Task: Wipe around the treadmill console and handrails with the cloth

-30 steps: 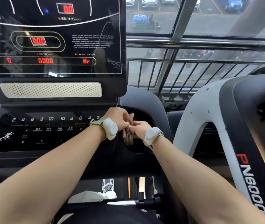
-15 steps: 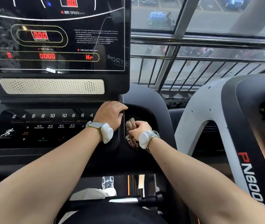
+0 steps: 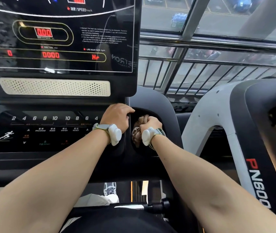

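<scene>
Gripping a bunched brown cloth [image 3: 137, 132], the right hand [image 3: 150, 124] is pressing it down inside the round cup holder [image 3: 160, 115] at the right edge of a treadmill console [image 3: 53, 132]. Its fingers are curled tight round the cloth, knuckles up. The left hand [image 3: 116, 116] is resting on the console's right edge, just beside the cup holder, fingers curled over the ridge between the button panel and the recess; whether they are gripping anything is unclear. Both wrists are wearing white bands.

Above, the dark display [image 3: 58, 34] is showing red zeros. A window rail [image 3: 218, 64] and a second machine [image 3: 244, 132] are standing to the right.

Judging by the scene, the wiping of the cup holder is under way: the cloth is already deep in the recess, and how much of it is cleaned cannot be told.

Compared with a second ago, the hands have separated: the left one has let go of the cloth and shifted onto the console edge, while the right has taken the cloth alone and pushed it lower into the holder.
</scene>
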Demonstrator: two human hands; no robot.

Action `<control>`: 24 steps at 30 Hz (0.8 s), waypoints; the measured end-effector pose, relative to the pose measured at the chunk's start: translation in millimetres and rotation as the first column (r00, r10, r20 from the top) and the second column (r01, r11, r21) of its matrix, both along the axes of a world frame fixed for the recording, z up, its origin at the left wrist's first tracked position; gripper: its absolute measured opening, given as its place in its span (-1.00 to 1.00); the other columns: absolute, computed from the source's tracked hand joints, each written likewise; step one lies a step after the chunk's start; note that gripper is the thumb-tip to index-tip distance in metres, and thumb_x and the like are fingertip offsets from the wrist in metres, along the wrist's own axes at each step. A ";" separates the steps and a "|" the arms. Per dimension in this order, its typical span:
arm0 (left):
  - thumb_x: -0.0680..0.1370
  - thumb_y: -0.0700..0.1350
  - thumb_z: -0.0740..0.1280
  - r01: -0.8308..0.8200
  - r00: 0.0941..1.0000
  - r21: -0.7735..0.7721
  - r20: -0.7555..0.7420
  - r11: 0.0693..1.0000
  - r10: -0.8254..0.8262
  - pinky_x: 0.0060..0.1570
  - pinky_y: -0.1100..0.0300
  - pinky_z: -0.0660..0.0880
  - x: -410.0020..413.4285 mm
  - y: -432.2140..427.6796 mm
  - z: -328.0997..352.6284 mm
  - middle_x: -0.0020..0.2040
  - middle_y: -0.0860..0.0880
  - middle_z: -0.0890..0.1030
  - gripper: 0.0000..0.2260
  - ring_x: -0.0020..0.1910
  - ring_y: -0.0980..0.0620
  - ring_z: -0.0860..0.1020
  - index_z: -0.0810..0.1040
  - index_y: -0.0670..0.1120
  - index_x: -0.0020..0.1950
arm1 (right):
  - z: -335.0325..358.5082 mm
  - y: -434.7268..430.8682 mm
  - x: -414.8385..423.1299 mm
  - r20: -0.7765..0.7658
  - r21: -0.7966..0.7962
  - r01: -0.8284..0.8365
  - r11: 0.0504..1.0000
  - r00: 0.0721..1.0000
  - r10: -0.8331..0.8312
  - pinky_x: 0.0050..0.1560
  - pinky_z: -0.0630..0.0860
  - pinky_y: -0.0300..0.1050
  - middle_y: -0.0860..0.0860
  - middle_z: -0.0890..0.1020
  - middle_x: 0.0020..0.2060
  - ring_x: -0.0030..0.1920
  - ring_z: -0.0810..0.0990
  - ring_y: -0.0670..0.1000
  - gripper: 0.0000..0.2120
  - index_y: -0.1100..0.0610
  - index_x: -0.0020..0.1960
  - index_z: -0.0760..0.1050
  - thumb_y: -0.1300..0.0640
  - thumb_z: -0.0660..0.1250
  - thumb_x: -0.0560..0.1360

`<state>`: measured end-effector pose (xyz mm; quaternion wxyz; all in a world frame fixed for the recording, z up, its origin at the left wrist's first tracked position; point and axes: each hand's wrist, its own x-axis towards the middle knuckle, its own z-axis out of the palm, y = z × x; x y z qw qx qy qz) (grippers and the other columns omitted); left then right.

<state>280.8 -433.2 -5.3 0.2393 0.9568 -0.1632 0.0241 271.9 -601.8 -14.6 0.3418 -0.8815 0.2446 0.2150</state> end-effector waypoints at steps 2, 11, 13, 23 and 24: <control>0.44 -0.28 0.39 -0.006 1.000 -0.003 -0.007 1.000 0.006 0.28 0.06 0.42 -0.1 -0.2 -1.3 0.13 0.04 0.70 -0.67 0.22 -0.01 0.59 0.70 -0.04 0.16 | 0.8 -2.5 -4.9 -0.002 -0.067 0.000 0.998 1.000 0.000 -0.10 0.48 -0.09 0.11 0.65 0.01 -0.10 0.58 0.17 -0.83 0.10 0.06 0.54 0.13 0.39 0.48; 0.46 -0.29 0.36 -0.043 0.998 -0.022 -0.050 0.999 0.042 0.30 0.06 0.45 3.0 -4.6 3.2 0.17 -0.02 0.69 -0.65 0.25 -0.04 0.58 0.69 -0.03 0.20 | 33.2 -9.9 -17.2 0.034 -0.276 -0.283 0.919 0.952 0.303 -0.12 0.52 0.02 0.16 0.43 0.14 0.02 0.61 0.22 -0.31 0.18 0.23 0.32 -0.12 0.61 0.35; 0.47 -0.28 0.36 -0.048 0.997 -0.025 -0.058 0.999 0.047 0.31 0.05 0.45 2.8 -4.6 3.2 0.18 -0.02 0.69 -0.65 0.25 -0.03 0.58 0.69 -0.02 0.20 | 30.5 -6.1 -18.4 0.099 -0.319 -0.311 0.895 0.929 0.358 -0.09 0.60 0.05 0.13 0.38 0.13 -0.05 0.59 0.21 -0.39 0.13 0.21 0.33 -0.10 0.57 0.38; 0.46 -0.28 0.36 -0.044 0.997 -0.034 -0.061 0.998 0.042 0.27 0.06 0.48 3.6 -2.6 -1.0 0.17 0.01 0.68 -0.66 0.22 -0.01 0.58 0.68 -0.02 0.18 | -3.8 7.6 -22.7 0.005 -0.227 -0.427 0.876 0.898 0.439 -0.09 0.53 -0.05 -0.01 0.35 0.10 0.03 0.56 0.18 -0.78 0.00 0.06 0.56 0.19 0.36 0.44; 0.45 -0.29 0.36 -0.043 0.998 -0.037 -0.057 0.998 0.041 0.26 0.05 0.48 3.6 -2.8 -1.6 0.16 0.00 0.69 -0.66 0.22 -0.02 0.58 0.69 -0.02 0.17 | -4.0 4.8 -24.0 -0.002 -0.239 -0.440 0.865 0.891 0.453 -0.11 0.52 -0.05 -0.01 0.34 0.08 0.00 0.56 0.19 -0.80 0.02 0.02 0.53 0.21 0.35 0.42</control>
